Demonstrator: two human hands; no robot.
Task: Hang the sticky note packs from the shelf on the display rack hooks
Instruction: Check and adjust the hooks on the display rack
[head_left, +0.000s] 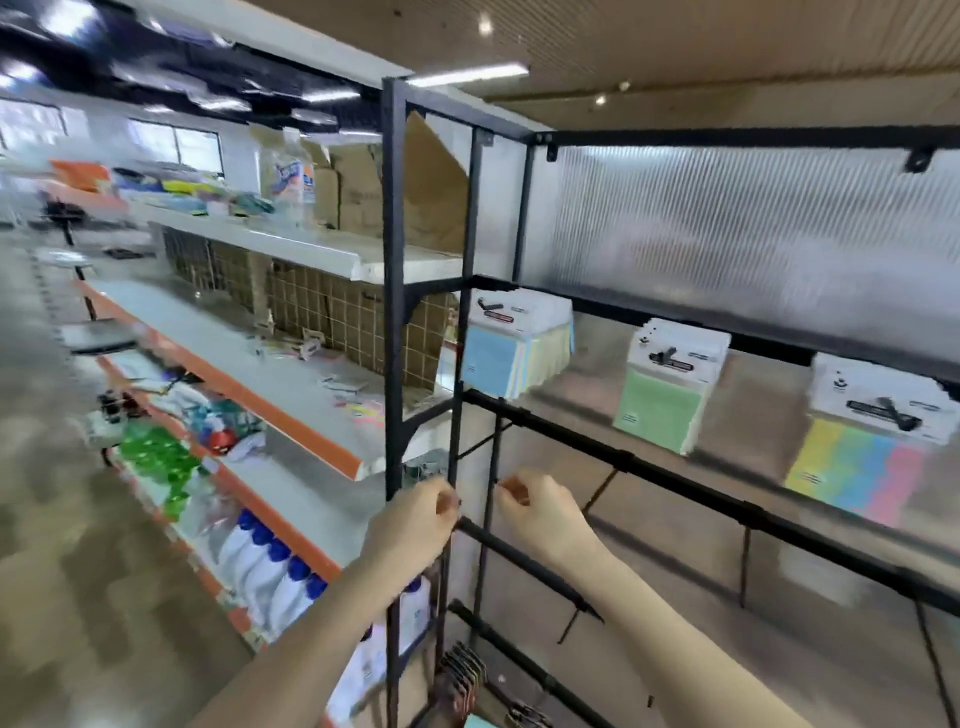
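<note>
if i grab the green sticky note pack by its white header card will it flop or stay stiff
The green sticky note pack looks like a thick block under a thin white card, so probably light and fairly stiff; the card may bend. It stands leaning on the shelf, so a push could tip it. Both the left hand and the right hand are low, holding nothing visible.

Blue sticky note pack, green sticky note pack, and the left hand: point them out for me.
Blue sticky note pack (491, 362): head view, on its blue front face.
Green sticky note pack (657, 409): head view, on its green front.
Left hand (415, 525): head view, back of hand.
</note>
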